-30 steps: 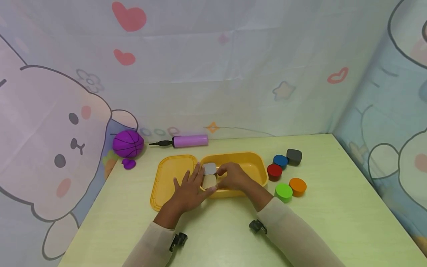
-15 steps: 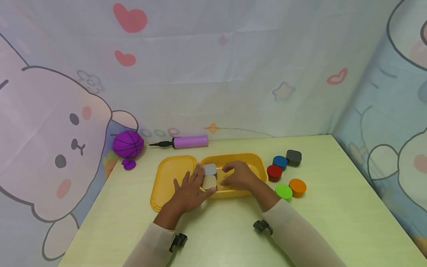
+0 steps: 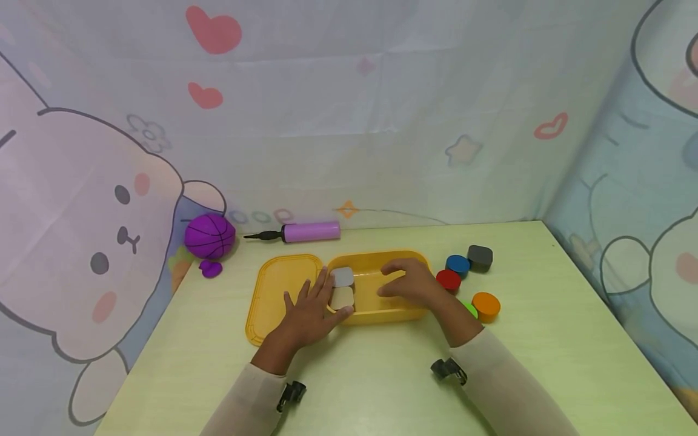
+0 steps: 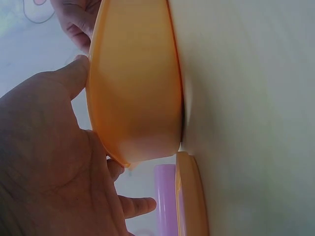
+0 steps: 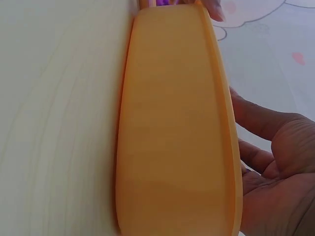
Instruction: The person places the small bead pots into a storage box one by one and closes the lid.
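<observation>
My left hand rests at the left end of the yellow box, its fingers spread and straight, the thumb touching the near rim. In the left wrist view the left thumb lies on the rim of the box. Two rounded blocks sit inside at that end: a light grey block behind and a cream block in front. My right hand hovers over the right half of the box, fingers loosely bent, thumb and fingers apart, holding nothing. In the right wrist view the box's near wall hides part of the right fingers.
The yellow lid lies left of the box. To its right stand red, blue, dark grey, orange and partly hidden green blocks. Behind lie a purple pump, ball and small duck-shaped toy.
My right hand has let go of the cream block and moved right, away from the two blocks, with its fingers parted. The left hand has stayed in place.
</observation>
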`<state>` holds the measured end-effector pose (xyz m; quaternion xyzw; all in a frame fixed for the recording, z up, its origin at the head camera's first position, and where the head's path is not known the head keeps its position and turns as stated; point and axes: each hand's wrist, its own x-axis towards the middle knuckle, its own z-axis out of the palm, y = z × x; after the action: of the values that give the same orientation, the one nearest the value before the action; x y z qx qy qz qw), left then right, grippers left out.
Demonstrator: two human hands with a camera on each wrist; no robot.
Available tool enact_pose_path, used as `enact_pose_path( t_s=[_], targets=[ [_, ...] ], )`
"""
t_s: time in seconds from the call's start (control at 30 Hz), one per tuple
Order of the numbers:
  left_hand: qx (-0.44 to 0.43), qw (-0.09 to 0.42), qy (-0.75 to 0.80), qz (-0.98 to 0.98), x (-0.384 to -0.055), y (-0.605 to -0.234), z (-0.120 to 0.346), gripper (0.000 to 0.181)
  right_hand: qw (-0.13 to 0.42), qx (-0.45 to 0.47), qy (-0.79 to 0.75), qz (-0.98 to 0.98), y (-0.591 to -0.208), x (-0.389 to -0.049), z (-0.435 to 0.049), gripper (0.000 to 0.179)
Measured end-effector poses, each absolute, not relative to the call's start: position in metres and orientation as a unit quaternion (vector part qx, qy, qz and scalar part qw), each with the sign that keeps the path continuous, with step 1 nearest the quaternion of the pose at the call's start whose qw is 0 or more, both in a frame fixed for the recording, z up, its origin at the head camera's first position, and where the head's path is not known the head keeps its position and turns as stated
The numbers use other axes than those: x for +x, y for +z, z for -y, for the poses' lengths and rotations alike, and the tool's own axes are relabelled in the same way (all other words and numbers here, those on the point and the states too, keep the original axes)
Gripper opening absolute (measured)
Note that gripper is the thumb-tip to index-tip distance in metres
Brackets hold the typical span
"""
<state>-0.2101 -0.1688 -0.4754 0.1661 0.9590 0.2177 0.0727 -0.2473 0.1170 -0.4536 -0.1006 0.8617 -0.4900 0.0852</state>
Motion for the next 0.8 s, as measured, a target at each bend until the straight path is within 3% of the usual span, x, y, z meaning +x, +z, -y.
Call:
enact_pose_path(
  t_s=[0.23, 0.5, 0.8],
  targets=[
    [0.166, 0.082, 0.219, -0.958, -0.212, -0.479, 0.171, 0.101, 0.099, -0.12, -0.553, -0.818, -0.459, -0.243, -0.139, 0.053],
    [0.173, 0.073, 0.222, -0.957, -0.213, -0.481, 0.171, 0.105, 0.059, -0.121, -0.563, -0.815, -0.456, -0.234, -0.175, 0.053],
    [0.175, 0.066, 0.228, -0.956, -0.211, -0.478, 0.171, 0.103, 0.022, -0.051, -0.575, -0.816, -0.447, -0.228, -0.212, 0.05]
  ],
)
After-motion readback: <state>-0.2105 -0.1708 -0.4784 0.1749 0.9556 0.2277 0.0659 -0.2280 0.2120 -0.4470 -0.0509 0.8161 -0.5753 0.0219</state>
